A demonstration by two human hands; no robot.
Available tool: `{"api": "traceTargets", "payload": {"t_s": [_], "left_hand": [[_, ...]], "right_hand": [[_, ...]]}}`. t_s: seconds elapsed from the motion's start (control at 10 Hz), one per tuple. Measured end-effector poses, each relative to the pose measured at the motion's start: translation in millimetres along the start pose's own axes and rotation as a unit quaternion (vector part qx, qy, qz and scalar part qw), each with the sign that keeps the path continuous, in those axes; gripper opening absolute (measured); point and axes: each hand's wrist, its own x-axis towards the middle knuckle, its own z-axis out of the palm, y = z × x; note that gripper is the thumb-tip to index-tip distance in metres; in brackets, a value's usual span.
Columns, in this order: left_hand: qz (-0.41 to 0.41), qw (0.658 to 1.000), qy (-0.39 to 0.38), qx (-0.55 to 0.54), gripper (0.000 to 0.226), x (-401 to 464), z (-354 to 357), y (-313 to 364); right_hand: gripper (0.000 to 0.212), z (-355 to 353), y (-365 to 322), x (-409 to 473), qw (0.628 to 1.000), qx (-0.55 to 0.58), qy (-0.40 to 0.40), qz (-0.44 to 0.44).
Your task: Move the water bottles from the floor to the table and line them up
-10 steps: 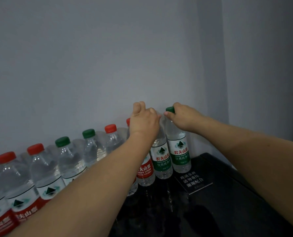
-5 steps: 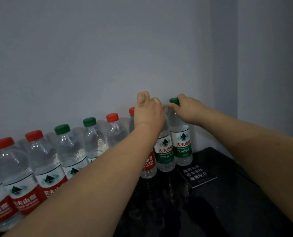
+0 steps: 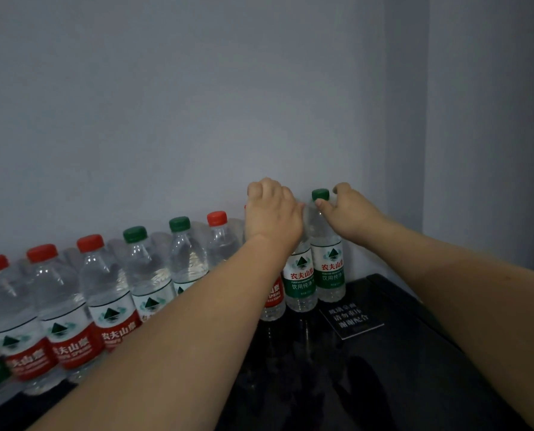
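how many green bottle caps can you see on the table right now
3: two green caps mid-row, and one at the row's right end beside the right hand. The left hand covers another bottle's top, so one more may be hidden.

We have one wide-angle view, worn on the head, facing forward and slightly down along both forearms toward the wall [image 3: 197, 104]. It sits close over the dark worktop [image 3: 415, 368], with the bottles [image 3: 110, 293] running from near left to the far corner.
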Motion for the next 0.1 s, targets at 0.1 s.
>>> {"api": "traceTargets", "payload": {"t_s": [0.1], "left_hand": [[-0.04,0.997,0.028,-0.059,0.054,-14.7,-1.2,-7.2]], "right_hand": [[0.057,-3.9,-1.5,-22.5,0.994,-0.076,0.071,-0.026]]}}
